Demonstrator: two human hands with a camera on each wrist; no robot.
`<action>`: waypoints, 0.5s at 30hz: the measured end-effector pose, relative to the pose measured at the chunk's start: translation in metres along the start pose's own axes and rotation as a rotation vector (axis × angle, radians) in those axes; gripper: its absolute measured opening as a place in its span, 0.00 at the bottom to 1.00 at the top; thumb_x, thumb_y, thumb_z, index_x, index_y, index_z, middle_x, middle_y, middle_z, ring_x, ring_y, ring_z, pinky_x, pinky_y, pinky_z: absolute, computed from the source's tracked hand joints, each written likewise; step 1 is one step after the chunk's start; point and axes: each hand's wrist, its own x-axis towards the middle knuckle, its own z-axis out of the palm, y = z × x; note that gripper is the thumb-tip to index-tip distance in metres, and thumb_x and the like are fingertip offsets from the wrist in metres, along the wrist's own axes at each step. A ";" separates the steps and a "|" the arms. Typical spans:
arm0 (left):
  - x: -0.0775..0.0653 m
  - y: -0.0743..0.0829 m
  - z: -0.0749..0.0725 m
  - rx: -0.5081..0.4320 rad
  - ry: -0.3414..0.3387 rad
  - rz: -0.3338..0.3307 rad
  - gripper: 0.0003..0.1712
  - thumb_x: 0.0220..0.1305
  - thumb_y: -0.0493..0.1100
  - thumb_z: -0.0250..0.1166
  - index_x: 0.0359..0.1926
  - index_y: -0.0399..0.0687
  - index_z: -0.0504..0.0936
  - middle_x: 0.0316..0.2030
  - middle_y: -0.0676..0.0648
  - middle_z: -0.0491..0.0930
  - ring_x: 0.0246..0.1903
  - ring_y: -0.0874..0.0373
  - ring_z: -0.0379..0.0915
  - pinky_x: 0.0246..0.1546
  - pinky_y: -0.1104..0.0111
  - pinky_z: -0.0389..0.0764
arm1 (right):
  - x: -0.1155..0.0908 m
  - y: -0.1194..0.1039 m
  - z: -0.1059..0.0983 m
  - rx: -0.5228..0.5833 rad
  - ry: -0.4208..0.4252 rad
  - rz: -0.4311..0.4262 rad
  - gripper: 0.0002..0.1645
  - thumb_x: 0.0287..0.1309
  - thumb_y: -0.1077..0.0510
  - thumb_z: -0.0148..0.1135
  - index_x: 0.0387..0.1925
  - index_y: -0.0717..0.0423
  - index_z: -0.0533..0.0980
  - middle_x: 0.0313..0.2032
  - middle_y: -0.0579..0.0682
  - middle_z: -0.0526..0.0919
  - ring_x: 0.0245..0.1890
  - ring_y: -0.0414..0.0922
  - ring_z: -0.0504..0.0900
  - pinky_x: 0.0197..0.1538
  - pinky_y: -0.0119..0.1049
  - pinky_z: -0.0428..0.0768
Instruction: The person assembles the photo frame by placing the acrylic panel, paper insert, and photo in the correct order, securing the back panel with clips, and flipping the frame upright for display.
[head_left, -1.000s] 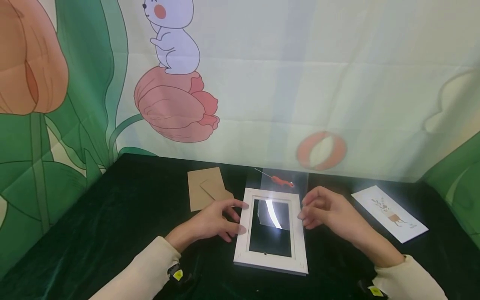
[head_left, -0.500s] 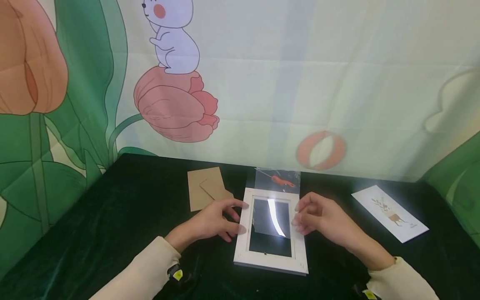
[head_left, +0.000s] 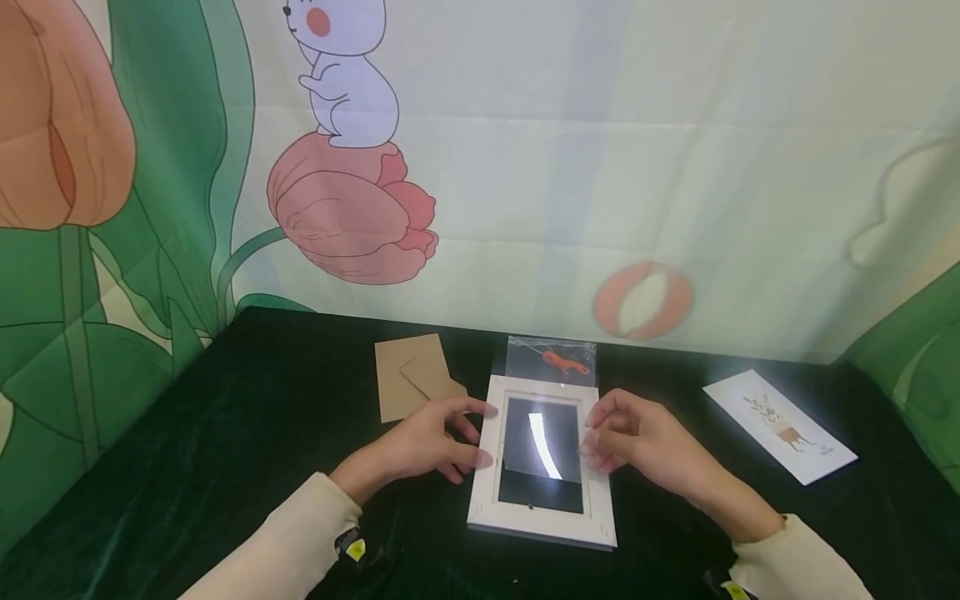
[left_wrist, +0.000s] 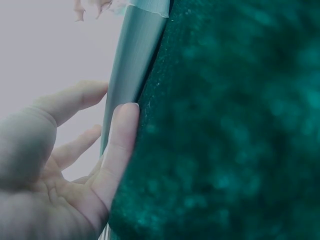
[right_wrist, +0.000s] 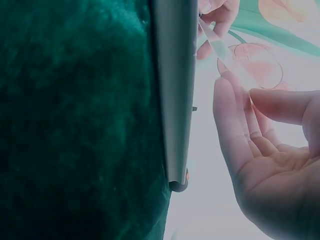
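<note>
White frame [head_left: 540,518]: L edge gripped w/ L fingers [head_left: 463,406] | clear sheet [head_left: 543,433] above, pinched w/ R fingers [head_left: 611,441]

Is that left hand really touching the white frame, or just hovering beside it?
Touching. The left wrist view shows it: the left hand has fingers against the side of the white frame, with no gap there.

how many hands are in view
2: the left hand touches the left side of the frame; the right hand pinches a clear sheet above the frame.
</note>
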 end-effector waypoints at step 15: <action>0.002 -0.001 0.002 0.006 0.012 -0.009 0.35 0.64 0.34 0.76 0.71 0.40 0.75 0.45 0.38 0.78 0.31 0.49 0.86 0.32 0.58 0.91 | 0.000 0.001 0.002 0.050 -0.029 0.066 0.20 0.69 0.60 0.70 0.54 0.67 0.73 0.40 0.58 0.89 0.38 0.54 0.90 0.44 0.45 0.90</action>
